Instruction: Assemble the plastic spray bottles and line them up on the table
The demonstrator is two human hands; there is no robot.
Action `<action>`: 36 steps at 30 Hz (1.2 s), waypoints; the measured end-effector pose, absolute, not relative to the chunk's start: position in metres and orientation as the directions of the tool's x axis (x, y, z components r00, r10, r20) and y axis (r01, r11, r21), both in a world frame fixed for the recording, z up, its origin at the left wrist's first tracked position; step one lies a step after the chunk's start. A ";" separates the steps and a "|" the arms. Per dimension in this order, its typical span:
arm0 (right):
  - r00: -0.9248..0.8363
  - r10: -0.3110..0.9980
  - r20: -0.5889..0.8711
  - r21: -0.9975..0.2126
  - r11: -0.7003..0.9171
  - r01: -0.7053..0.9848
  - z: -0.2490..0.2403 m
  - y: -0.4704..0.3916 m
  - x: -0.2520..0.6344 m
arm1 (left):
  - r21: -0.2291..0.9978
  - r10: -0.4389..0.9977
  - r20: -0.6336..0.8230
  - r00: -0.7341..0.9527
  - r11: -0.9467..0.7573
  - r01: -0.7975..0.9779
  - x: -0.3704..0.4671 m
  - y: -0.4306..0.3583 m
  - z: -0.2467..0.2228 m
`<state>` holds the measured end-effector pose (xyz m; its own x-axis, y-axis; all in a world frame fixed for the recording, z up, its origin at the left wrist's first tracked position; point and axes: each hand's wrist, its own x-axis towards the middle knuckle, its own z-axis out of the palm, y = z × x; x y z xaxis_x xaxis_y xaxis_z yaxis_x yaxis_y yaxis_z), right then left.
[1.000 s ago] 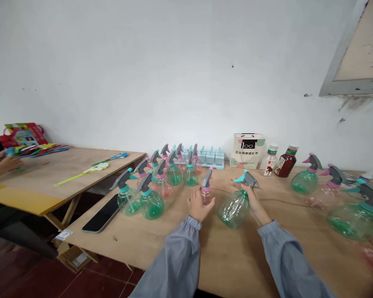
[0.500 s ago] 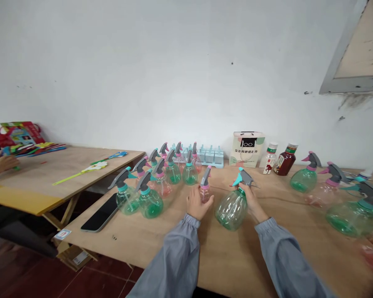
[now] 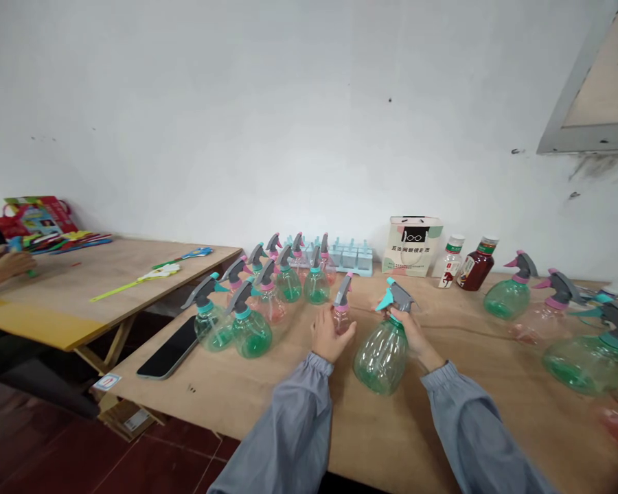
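Note:
My left hand (image 3: 332, 334) is wrapped round a pink spray bottle (image 3: 342, 317) with a grey and pink trigger head; the hand hides most of its body. In my right hand (image 3: 415, 335) is a green spray bottle (image 3: 381, 357), gripped at the neck just below its grey and turquoise head and leaning slightly. To the left of my hands several spray bottles stand grouped, among them a green one (image 3: 252, 335) at the front and a pink one (image 3: 272, 305) behind it. More stand at the right, including a large green bottle (image 3: 584, 360).
A black phone (image 3: 169, 348) lies at the table's left edge. Along the wall are pale blue moulds (image 3: 358, 259), a paper bag (image 3: 412, 250) and two drink bottles, one white (image 3: 449, 264), one dark (image 3: 476, 266). Another person's hands (image 3: 13, 263) are over the neighbouring table (image 3: 128, 264).
The green spray bottle in my right hand has shifted slightly down and to the left. My left hand keeps its grip on the pink bottle. The camera view has moved a little.

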<state>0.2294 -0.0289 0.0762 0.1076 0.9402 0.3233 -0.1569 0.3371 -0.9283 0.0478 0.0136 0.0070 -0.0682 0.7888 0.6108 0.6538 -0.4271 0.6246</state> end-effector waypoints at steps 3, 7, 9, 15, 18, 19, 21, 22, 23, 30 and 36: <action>0.044 0.946 0.321 -0.928 0.323 -0.186 0.080 -0.032 0.229 | 0.630 0.805 0.590 -0.064 -0.410 0.660 0.048 0.012 0.009; 0.108 0.931 0.348 -0.917 0.363 -0.168 0.080 -0.031 0.232 | 0.629 0.813 0.580 -0.059 -0.400 0.666 0.048 0.012 0.010; 0.175 0.918 0.356 -0.914 0.381 -0.140 0.077 -0.028 0.234 | 0.628 0.808 0.586 -0.062 -0.404 0.665 0.048 0.012 0.010; 0.169 0.926 0.338 -0.926 0.359 -0.119 0.075 -0.029 0.236 | 0.625 0.814 0.579 -0.047 -0.405 0.667 0.047 0.011 0.010; 0.095 0.930 0.356 -0.924 0.366 -0.115 0.080 -0.033 0.237 | 0.624 0.821 0.569 -0.050 -0.391 0.677 0.047 0.011 0.011; 0.081 0.925 0.371 -0.919 0.379 -0.113 0.081 -0.033 0.237 | 0.622 0.822 0.567 -0.055 -0.384 0.682 0.047 0.010 0.012; 0.083 0.918 0.387 -0.914 0.394 -0.093 0.081 -0.032 0.239 | 0.618 0.821 0.567 -0.058 -0.378 0.690 0.047 0.010 0.012; 0.109 0.915 0.389 -0.915 0.397 -0.073 0.080 -0.031 0.241 | 0.615 0.820 0.569 -0.055 -0.381 0.690 0.047 0.010 0.012; 0.147 0.909 0.389 -0.915 0.400 -0.050 0.079 -0.030 0.242 | 0.614 0.819 0.572 -0.050 -0.386 0.689 0.047 0.010 0.012; 0.187 0.891 0.413 -0.911 0.404 0.089 0.070 -0.021 0.259 | 0.604 0.811 0.582 -0.054 -0.387 0.697 0.047 0.013 0.009; 0.364 0.818 0.446 -0.892 0.375 0.250 0.067 -0.011 0.310 | 0.606 0.818 0.573 -0.049 -0.383 0.697 0.047 0.013 0.008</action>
<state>0.3104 -0.0111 0.0665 0.3638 0.8177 0.4460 0.2503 0.3754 -0.8924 0.0475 0.0135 0.0083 -0.0493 0.8181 0.5730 0.6970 -0.3828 0.6064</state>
